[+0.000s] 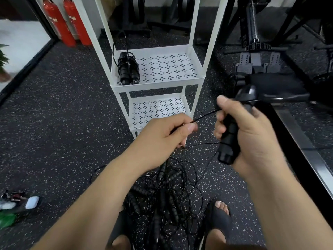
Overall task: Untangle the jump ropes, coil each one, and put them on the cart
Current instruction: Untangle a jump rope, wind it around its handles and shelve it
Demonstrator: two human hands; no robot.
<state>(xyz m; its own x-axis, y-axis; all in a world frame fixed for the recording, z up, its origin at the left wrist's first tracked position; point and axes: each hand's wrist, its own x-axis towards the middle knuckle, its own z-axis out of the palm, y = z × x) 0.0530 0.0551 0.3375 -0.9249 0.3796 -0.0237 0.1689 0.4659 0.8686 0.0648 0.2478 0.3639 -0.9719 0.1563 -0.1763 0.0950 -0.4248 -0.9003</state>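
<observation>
Speckled floor (54, 123); right hand (252, 139) grips handle (229, 139), no legible writing.

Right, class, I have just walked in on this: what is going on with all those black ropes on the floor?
A person is sorting jump ropes. The right hand grips a black handle, while the left hand pinches the thin cord running from it. One coiled rope already lies on a shelf of the white cart. A tangled pile of ropes and handles is on the floor between the person's feet, so most of the job is not yet done.
</observation>
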